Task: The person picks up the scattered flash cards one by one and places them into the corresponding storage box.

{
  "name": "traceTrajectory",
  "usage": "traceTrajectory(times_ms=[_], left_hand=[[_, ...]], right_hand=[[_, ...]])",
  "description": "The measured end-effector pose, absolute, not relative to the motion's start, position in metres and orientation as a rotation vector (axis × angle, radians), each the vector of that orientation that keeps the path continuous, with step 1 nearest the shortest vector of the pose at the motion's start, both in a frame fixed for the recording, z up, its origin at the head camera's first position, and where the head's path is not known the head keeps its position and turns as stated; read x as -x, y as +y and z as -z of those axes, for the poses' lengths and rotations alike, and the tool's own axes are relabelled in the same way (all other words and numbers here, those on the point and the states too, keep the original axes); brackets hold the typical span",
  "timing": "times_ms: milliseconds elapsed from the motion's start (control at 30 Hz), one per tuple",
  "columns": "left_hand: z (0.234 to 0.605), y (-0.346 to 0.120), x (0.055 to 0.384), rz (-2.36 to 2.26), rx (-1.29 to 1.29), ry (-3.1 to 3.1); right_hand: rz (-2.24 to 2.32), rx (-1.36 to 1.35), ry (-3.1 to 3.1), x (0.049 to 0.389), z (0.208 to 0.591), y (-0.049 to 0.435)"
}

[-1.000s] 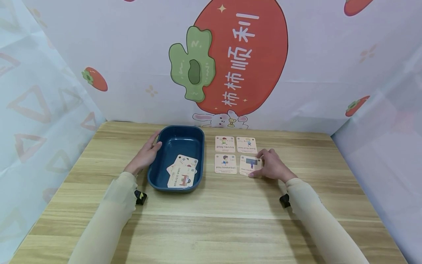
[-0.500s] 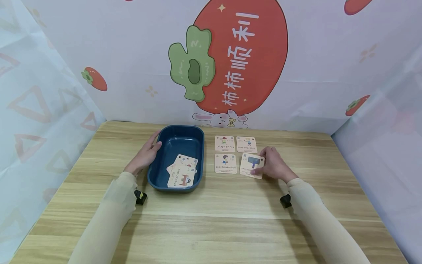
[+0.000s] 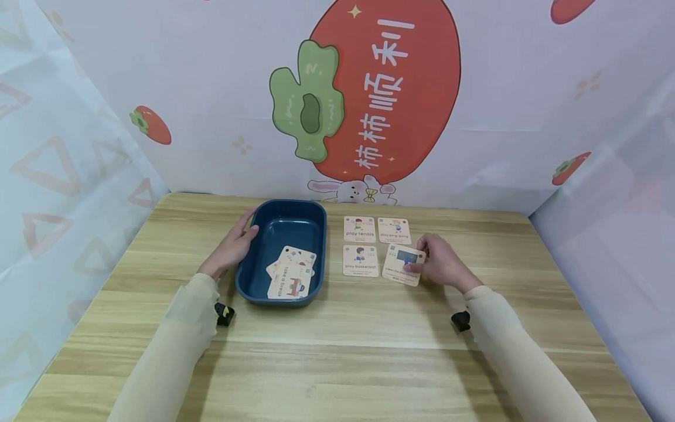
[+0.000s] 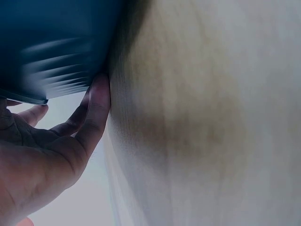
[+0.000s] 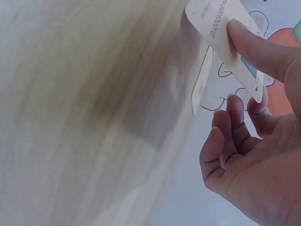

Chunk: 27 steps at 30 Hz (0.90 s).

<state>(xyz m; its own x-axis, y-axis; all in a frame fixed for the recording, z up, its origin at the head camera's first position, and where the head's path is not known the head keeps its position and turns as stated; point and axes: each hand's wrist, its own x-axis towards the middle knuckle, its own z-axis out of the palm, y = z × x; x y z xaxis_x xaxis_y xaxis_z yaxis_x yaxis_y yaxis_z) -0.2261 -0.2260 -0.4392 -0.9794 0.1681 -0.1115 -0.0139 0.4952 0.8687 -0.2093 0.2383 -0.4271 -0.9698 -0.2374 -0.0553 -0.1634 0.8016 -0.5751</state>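
My right hand [image 3: 442, 262] pinches a "clean the blackboard" picture card [image 3: 402, 265] at its right side. In the right wrist view the thumb [image 5: 261, 49] lies on the printed face of the card, which is tilted up from the table, and the other fingers are bent behind it. My left hand [image 3: 229, 250] rests along the left side of a dark blue tray [image 3: 244, 289], its fingers touching the outer wall [image 4: 56, 61] in the left wrist view. Inside the tray, several cards overlap, with a "take a break" card [image 3: 290, 282] on top.
Flat on the wooden table [image 3: 337, 363] lie a "play tennis" card [image 3: 360, 230], a "play ping-pong" card [image 3: 394, 231] and a "play basketball" card [image 3: 361, 261], between the tray and my right hand. A printed backdrop [image 3: 211, 152] stands behind the table's far edge.
The "clean the blackboard" card lay nearly flat under my right fingers; now it is lifted and tilted, shifted slightly right with the hand. My left hand and the tray have stayed in place.
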Motion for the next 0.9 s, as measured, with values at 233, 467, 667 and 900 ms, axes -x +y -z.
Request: traceTrajectory(times_ms=[233,467,667,900], left_hand=[[0.439,-0.226,0.227,-1.483,-0.143,2.559],[0.44,-0.226,0.227,-1.495,-0.139,2.552],[0.441,-0.226,0.227,-1.497,-0.13,2.549],[0.441,-0.227,0.228,-1.496,-0.136,2.551]], right_hand=[[0.859,0.354,2.883,0.207,0.423,0.235],[0.848,0.441,2.917,0.202,0.42,0.233],[0.853,0.517,2.937,0.199,0.42,0.234],[0.865,0.528,2.932,0.195,0.418,0.234]])
